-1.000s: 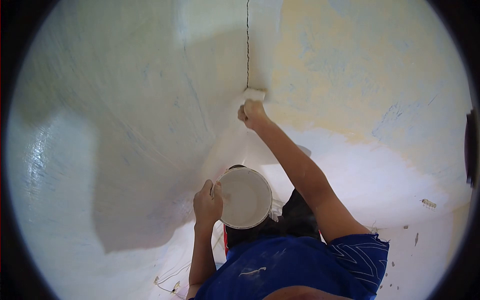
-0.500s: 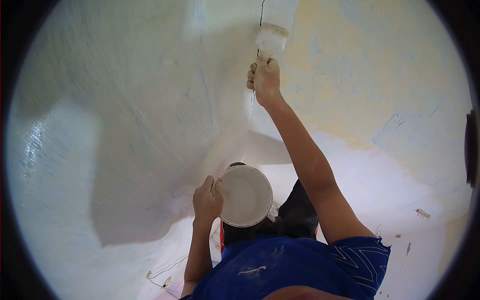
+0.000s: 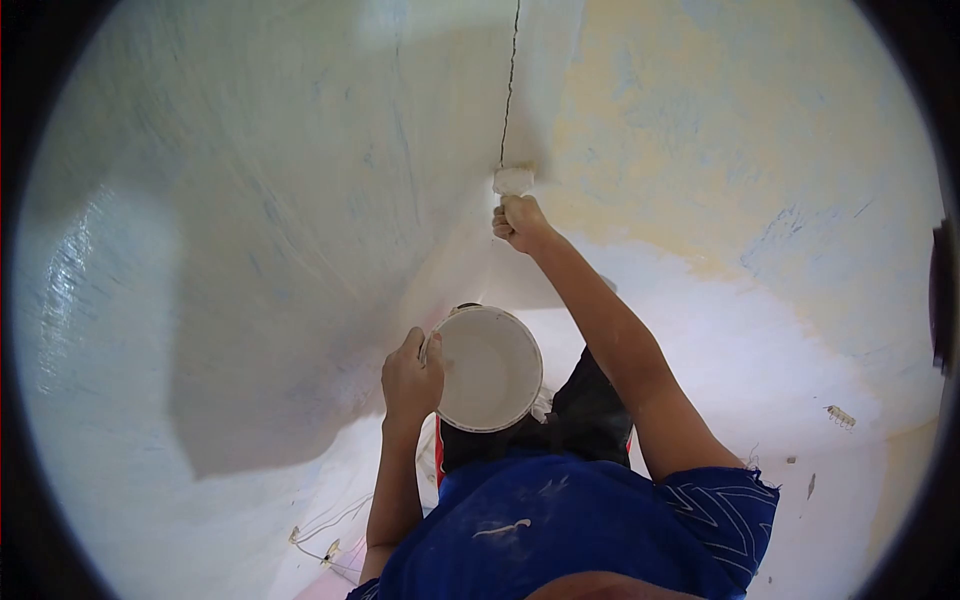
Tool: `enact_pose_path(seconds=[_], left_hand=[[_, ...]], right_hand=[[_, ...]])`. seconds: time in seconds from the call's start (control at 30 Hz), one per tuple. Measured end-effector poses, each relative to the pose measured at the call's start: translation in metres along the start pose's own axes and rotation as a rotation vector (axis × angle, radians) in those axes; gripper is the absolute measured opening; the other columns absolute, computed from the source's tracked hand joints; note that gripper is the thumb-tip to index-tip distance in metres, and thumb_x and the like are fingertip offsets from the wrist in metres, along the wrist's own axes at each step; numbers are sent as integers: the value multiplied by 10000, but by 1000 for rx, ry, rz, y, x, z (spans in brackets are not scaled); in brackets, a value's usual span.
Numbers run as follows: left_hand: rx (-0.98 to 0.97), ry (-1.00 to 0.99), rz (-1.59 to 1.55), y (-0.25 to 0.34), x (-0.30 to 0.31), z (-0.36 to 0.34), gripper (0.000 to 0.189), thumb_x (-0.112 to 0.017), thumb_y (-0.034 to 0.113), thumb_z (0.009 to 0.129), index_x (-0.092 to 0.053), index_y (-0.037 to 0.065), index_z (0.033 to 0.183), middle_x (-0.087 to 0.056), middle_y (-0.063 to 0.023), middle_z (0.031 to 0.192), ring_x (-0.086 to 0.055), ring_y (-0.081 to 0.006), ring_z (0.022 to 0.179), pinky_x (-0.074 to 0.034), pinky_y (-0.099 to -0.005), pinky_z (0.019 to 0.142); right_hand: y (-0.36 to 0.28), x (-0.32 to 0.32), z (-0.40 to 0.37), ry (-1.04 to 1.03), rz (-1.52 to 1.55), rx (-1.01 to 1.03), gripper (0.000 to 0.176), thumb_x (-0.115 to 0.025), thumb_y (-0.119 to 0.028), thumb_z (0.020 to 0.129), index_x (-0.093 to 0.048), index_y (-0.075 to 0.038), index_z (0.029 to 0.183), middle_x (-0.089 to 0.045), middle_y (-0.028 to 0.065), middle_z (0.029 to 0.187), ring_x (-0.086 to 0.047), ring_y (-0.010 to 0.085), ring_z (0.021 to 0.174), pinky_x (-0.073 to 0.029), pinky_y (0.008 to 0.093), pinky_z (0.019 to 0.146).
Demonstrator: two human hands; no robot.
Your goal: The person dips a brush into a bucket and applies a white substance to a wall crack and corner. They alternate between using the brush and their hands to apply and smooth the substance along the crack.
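Note:
My right hand (image 3: 519, 221) is closed around the handle of a wide paintbrush (image 3: 514, 181). The brush head touches the wall near the corner, at the lower end of a dark crack (image 3: 509, 95). Below, my left hand (image 3: 413, 378) grips the rim of a round white bucket (image 3: 489, 428), with the thumb over the edge. Pale, whitish liquid (image 3: 488, 370) shows inside the bucket. The bucket is in front of my body, over my dark trousers.
The left wall (image 3: 290, 250) is greyish white with blue streaks; the right wall (image 3: 690, 150) has yellow patches above white. Loose wires (image 3: 330, 555) stick out at lower left. A small fitting (image 3: 840, 416) is at right, and a dark object (image 3: 941, 300) stands at the right edge.
My right hand has brought the brush down along the corner, nearer to the bucket. More of the dark crack shows above it. My left hand still holds the bucket, slightly higher in view.

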State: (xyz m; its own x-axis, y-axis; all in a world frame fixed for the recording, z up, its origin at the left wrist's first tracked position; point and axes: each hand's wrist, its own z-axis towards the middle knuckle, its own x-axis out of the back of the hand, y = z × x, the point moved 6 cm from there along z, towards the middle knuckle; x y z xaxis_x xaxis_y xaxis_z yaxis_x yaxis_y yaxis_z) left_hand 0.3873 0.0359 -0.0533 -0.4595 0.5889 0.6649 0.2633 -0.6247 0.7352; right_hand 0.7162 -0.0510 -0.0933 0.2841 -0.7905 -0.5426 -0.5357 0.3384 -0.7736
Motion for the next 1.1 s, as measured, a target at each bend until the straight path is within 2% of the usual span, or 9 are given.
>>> enact_pose_path(seconds=[0.07, 0.17, 0.3, 0.33, 0.43, 0.5, 0.7, 0.97, 1.1], left_hand=[[19, -3, -8, -2, -1, 0, 379, -545, 341, 1036, -512, 19, 840, -602, -270, 718, -599, -512, 703, -455, -567, 652], [2, 34, 7, -5, -1, 0, 371, -549, 342, 1035, -523, 21, 850, -608, -275, 726, -604, -520, 721, -459, -577, 658], [15, 31, 15, -1, 2, 2, 364, -555, 339, 1032, -532, 21, 856, -611, -283, 737, -614, -522, 745, -462, -587, 675], [6, 23, 23, 0, 2, 3, 362, -554, 336, 1032, -532, 20, 858, -613, -284, 742, -618, -519, 749, -463, -587, 680], [-4, -7, -4, -2, 1, 4, 352, -559, 323, 1031, -526, 20, 855, -612, -280, 742, -619, -512, 740, -459, -580, 678], [14, -20, 1, -2, 1, 4, 346, -564, 317, 1030, -524, 21, 854, -612, -275, 739, -619, -508, 734, -458, -575, 673], [32, -45, 18, 0, 2, 5, 336, -578, 302, 1025, -518, 21, 850, -607, -264, 730, -613, -499, 714, -450, -562, 657], [16, -28, 55, 3, 1, 4, 344, -574, 307, 1027, -518, 22, 843, -605, -260, 726, -609, -495, 706, -447, -562, 644], [26, -33, 63, 2, -1, 4, 355, -566, 320, 1030, -517, 23, 840, -601, -259, 720, -609, -493, 708, -446, -561, 640]], right_hand=[[-6, 12, -19, -29, -197, -75, 132, -454, -118, 998, -401, -114, 877, -405, 4, 685, -341, 98, 495, -250, 295, 412], [-44, 12, -79, 35, -541, 172, 149, -541, -251, 999, -520, -111, 952, -505, -8, 727, -459, 94, 544, -366, 273, 424], [-97, -11, -175, -26, -1011, 329, 358, -561, -313, 1024, -637, -23, 1218, -535, -45, 783, -377, 14, 555, -297, 208, 443], [-105, -13, -195, -66, -1045, 326, 311, -509, -266, 1059, -682, -8, 1079, -568, -1, 778, -459, 70, 657, -400, 237, 585], [-110, -21, -236, -223, -1339, 330, 309, -526, -232, 1052, -691, 12, 1145, -632, 55, 796, -545, 122, 737, -464, 301, 700], [-99, -29, -262, -425, -1579, 404, 257, -544, -168, 1023, -691, -5, 1159, -683, 128, 832, -623, 206, 746, -503, 363, 723], [-40, -48, -280, -684, -2014, 375, 212, -607, -139, 968, -694, -70, 1149, -686, 156, 903, -695, 346, 842, -535, 468, 744], [81, -44, -250, -1006, -2154, 569, 302, -770, -123, 759, -736, -48, 1050, -722, 188, 897, -751, 309, 845, -609, 422, 724], [99, -56, -248, -911, -2218, 541, 124, -723, -119, 825, -780, -73, 926, -753, 122, 961, -741, 277, 971, -615, 378, 798]])
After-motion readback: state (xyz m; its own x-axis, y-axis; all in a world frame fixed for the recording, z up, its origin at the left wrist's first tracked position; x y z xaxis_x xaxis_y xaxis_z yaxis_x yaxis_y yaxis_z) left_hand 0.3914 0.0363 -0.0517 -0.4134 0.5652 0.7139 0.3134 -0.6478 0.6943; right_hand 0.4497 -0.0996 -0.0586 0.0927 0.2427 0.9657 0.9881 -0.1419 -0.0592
